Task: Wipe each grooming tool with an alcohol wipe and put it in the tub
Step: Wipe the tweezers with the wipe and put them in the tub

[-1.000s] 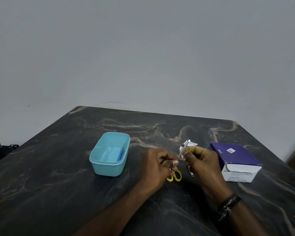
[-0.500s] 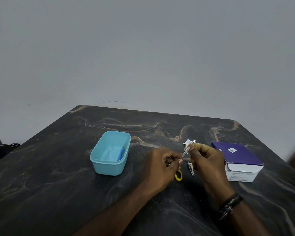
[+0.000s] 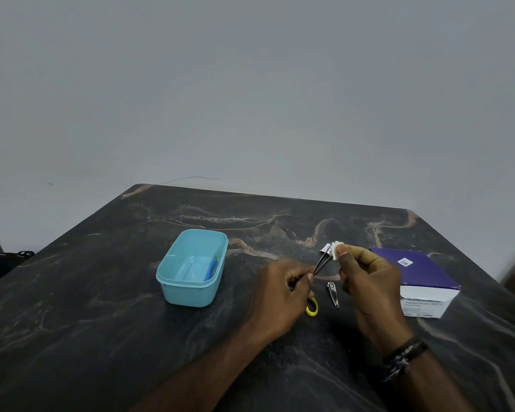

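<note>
Left hand pinches tweezers by base; right hand pinching wipe, now slid up to tips. Clippers, yellow scissors unwiped on table. Tub beyond, left.

The light is dim and even, with a grey cast. The wall darkens toward the corners. The dark table shows faint soft reflections and weak shadows. The wide lens bends the table edges. Small details look soft and a little blurred.
</note>
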Demonstrator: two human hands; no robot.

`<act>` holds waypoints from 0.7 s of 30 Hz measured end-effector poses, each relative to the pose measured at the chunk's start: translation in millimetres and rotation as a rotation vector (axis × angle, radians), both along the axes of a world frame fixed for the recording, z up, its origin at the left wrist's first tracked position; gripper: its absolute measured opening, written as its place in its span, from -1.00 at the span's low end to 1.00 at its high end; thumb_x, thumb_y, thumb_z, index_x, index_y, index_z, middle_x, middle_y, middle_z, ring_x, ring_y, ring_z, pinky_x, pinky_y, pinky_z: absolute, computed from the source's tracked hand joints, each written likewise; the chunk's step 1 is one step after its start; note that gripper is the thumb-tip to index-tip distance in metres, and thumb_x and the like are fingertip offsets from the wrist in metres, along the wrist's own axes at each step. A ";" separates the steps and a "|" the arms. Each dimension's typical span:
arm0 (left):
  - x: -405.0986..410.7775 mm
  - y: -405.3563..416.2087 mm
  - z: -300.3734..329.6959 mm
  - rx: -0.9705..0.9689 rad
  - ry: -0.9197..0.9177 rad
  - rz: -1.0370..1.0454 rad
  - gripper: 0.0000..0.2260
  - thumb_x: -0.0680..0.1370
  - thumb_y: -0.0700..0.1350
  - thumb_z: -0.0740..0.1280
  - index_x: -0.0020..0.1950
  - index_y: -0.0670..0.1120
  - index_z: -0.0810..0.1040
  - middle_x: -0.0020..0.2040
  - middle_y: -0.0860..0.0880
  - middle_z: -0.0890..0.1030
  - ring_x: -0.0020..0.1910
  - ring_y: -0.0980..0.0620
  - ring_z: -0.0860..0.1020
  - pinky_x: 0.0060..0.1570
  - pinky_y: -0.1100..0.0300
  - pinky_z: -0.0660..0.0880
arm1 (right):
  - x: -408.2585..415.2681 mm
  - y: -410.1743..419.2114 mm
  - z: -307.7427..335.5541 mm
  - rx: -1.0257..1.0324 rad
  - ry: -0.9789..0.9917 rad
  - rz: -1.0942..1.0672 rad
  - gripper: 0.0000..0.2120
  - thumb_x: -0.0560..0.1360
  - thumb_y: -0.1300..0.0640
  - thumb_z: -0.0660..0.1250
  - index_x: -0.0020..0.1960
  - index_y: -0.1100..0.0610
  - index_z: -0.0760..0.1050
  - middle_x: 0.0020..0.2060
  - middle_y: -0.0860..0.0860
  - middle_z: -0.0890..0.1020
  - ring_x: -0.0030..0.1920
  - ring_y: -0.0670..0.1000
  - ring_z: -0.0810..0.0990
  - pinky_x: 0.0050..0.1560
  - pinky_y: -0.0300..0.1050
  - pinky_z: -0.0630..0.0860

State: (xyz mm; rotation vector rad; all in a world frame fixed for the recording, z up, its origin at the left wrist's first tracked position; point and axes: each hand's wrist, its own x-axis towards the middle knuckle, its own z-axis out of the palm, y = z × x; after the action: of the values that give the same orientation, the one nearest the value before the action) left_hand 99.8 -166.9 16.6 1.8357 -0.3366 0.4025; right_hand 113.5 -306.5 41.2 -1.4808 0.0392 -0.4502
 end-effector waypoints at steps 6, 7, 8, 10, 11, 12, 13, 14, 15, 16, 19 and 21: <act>0.6 -1.1 2.8 -0.148 0.147 -0.058 -0.87 0.57 -0.28 0.28 -0.01 -0.18 0.63 -0.29 -0.18 0.63 -0.51 0.17 0.55 -0.46 0.32 0.47 | 2.7 -2.1 -0.7 0.080 0.033 0.041 -0.87 0.52 0.16 0.37 -0.03 0.21 0.64 -0.45 0.06 0.42 -0.45 -0.07 0.32 -0.46 -0.26 0.32; 1.2 -1.5 3.2 -0.188 0.172 -0.063 -0.88 0.57 -0.29 0.28 0.00 -0.19 0.62 -0.30 -0.17 0.62 -0.52 0.16 0.54 -0.48 0.33 0.46 | 3.7 -3.5 -0.7 0.111 0.040 0.038 -0.86 0.52 0.16 0.37 -0.03 0.22 0.64 -0.44 0.06 0.43 -0.46 -0.08 0.34 -0.48 -0.29 0.34; 1.6 -1.6 3.7 -0.223 0.192 -0.068 -0.88 0.57 -0.29 0.28 0.00 -0.20 0.61 -0.30 -0.16 0.62 -0.53 0.15 0.54 -0.48 0.33 0.45 | 5.0 -5.0 -0.7 0.140 0.047 0.030 -0.86 0.52 0.16 0.38 -0.03 0.22 0.63 -0.43 0.05 0.44 -0.46 -0.10 0.36 -0.50 -0.31 0.35; 1.8 -1.8 4.8 -0.269 0.214 -0.077 -0.88 0.58 -0.31 0.27 0.00 -0.21 0.60 -0.30 -0.14 0.61 -0.53 0.15 0.53 -0.49 0.34 0.45 | 6.8 -7.6 -1.2 0.165 0.057 0.012 -0.87 0.52 0.15 0.38 -0.04 0.21 0.64 -0.42 0.04 0.45 -0.47 -0.12 0.37 -0.50 -0.33 0.36; 1.5 -1.8 5.6 -0.286 0.219 -0.083 -0.88 0.58 -0.31 0.27 0.00 -0.21 0.60 -0.30 -0.14 0.61 -0.53 0.15 0.53 -0.49 0.34 0.46 | 7.1 -8.0 -1.6 0.162 0.060 0.010 -0.87 0.52 0.15 0.38 -0.05 0.20 0.64 -0.42 0.05 0.45 -0.47 -0.12 0.37 -0.49 -0.32 0.35; 1.4 -1.8 5.6 -0.299 0.221 -0.087 -0.88 0.58 -0.32 0.26 0.00 -0.21 0.60 -0.29 -0.15 0.61 -0.53 0.15 0.53 -0.50 0.34 0.46 | 7.0 -7.7 -2.2 0.156 0.063 0.013 -0.89 0.52 0.15 0.38 -0.07 0.18 0.65 -0.42 0.05 0.45 -0.46 -0.11 0.37 -0.48 -0.31 0.35; 1.1 -2.1 5.7 -0.308 0.222 -0.091 -0.87 0.58 -0.33 0.26 -0.01 -0.21 0.60 -0.29 -0.16 0.61 -0.53 0.14 0.53 -0.50 0.33 0.46 | 6.6 -6.9 -2.4 0.152 0.062 0.019 -0.90 0.52 0.16 0.38 -0.10 0.16 0.65 -0.42 0.06 0.44 -0.45 -0.10 0.37 -0.48 -0.31 0.35; 0.7 -2.7 5.8 -0.311 0.221 -0.094 -0.87 0.58 -0.33 0.26 -0.02 -0.19 0.60 -0.29 -0.16 0.61 -0.52 0.14 0.53 -0.50 0.33 0.46 | 6.3 -5.9 -2.8 0.149 0.059 0.024 -0.91 0.52 0.17 0.37 -0.12 0.14 0.65 -0.42 0.06 0.44 -0.45 -0.09 0.36 -0.49 -0.32 0.35; 0.4 -3.3 5.8 -0.310 0.220 -0.096 -0.86 0.58 -0.33 0.26 -0.03 -0.18 0.59 -0.28 -0.16 0.61 -0.51 0.14 0.54 -0.49 0.33 0.46 | 6.0 -5.2 -3.2 0.147 0.056 0.029 -0.90 0.52 0.17 0.37 -0.12 0.13 0.65 -0.42 0.06 0.43 -0.45 -0.09 0.36 -0.50 -0.33 0.35; 0.1 -3.9 6.0 -0.309 0.219 -0.098 -0.86 0.58 -0.33 0.26 -0.03 -0.17 0.59 -0.28 -0.16 0.61 -0.50 0.13 0.55 -0.49 0.33 0.47 | 6.2 -4.8 -3.5 0.146 0.056 0.030 -0.91 0.52 0.18 0.37 -0.11 0.13 0.65 -0.42 0.06 0.43 -0.45 -0.09 0.36 -0.51 -0.33 0.34; -0.6 -4.6 5.8 -0.310 0.222 -0.106 -0.86 0.57 -0.33 0.27 -0.04 -0.16 0.59 -0.28 -0.17 0.61 -0.50 0.13 0.56 -0.49 0.34 0.46 | 7.0 -4.7 -4.4 0.139 0.058 0.036 -0.87 0.52 0.18 0.37 -0.02 0.20 0.65 -0.42 0.06 0.43 -0.45 -0.11 0.36 -0.52 -0.35 0.33; -0.9 -4.5 5.8 -0.300 0.215 -0.108 -0.88 0.57 -0.33 0.27 -0.03 -0.18 0.59 -0.27 -0.17 0.62 -0.47 0.12 0.58 -0.48 0.33 0.48 | 7.0 -5.3 -4.5 0.136 0.064 0.049 -0.84 0.52 0.17 0.36 0.02 0.23 0.64 -0.42 0.07 0.44 -0.45 -0.11 0.36 -0.53 -0.36 0.33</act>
State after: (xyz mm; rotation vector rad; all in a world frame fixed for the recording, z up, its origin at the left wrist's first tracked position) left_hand 98.9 -171.4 22.3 1.5421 -0.2130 0.1679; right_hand 120.6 -311.8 36.7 -1.3589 0.0825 -0.3537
